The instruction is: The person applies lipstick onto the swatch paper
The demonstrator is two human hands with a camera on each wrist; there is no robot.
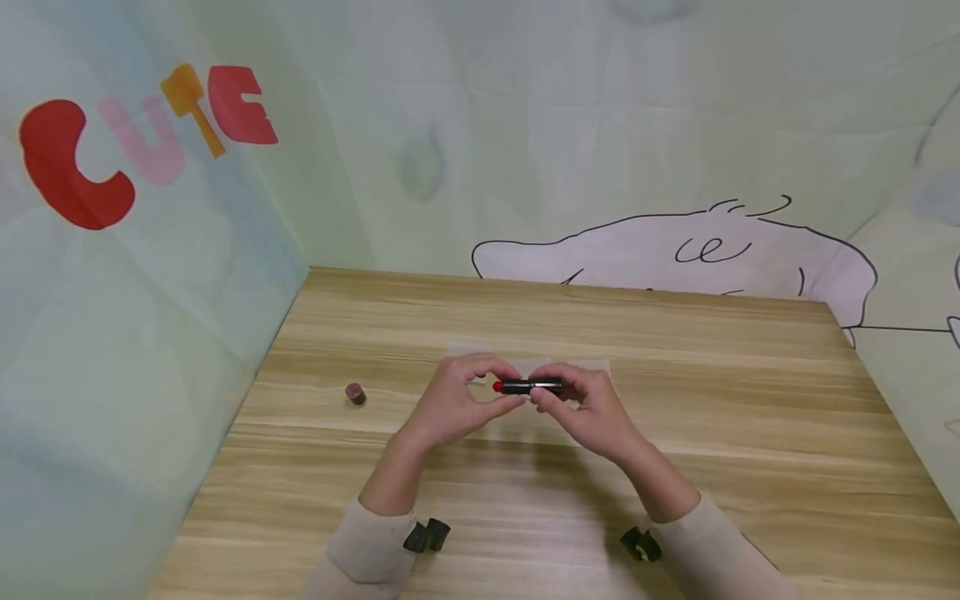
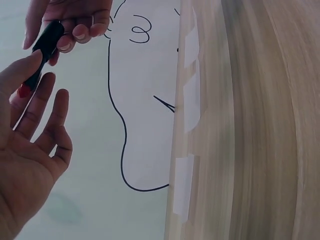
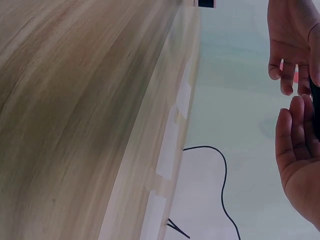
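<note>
Black-barrelled, the lipstick (image 1: pixel 517 387) lies level at centre in the head view, thumb and finger of the left hand (image 1: pixel 441 406) clamped near its red tip (image 1: pixel 498 387), those of the right hand (image 1: pixel 597 412) on its other end, presumably steadying both ends; its likely cap (image 1: pixel 356 393) sits left on the wooden table (image 1: pixel 712 400). At upper left of the left wrist view it slants, the left hand's spare fingers apart. The right wrist view crops it at the right edge, so I cannot tell the pinch there.
</note>
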